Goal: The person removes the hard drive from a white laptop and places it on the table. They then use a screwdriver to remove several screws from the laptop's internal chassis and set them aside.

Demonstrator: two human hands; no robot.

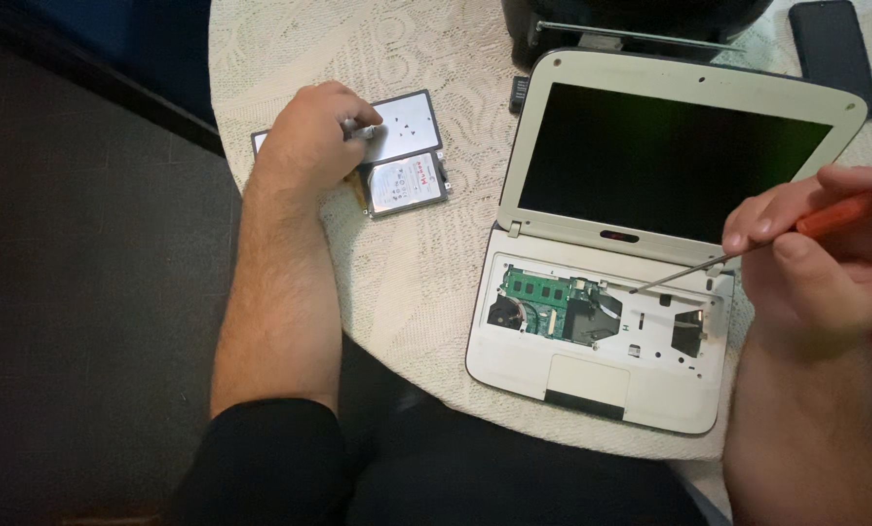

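1. On the round table with the lace cloth [417, 282], seen from our head camera, a small white laptop [592, 375] sits open with its keyboard off, so the green circuit board [543, 292] and the other inner parts lie bare.

2. Our right hand [826, 263] is curled shut around a red-handled screwdriver [748, 248], whose thin metal tip hovers just over the exposed tray, near the board. We judge that a slip here could scratch the board or nick a thin cable, since the shaft comes in at a shallow slant.

3. Our left hand [309, 141] rests well apart, on the flat grey panel [407, 127] beside the silver hard drive [407, 185]. Its fingers are loosely bent and seem to pinch something small and pale; we cannot tell what it is. If it is a screw, it could drop into the lace and be hard to find.

4. The drive lies near the table's edge under our forearm, so a careless sweep of the arm could knock it off.

5. A dark phone [831, 49] and a black bag [631, 19] sit behind the screen, clear of our hands.
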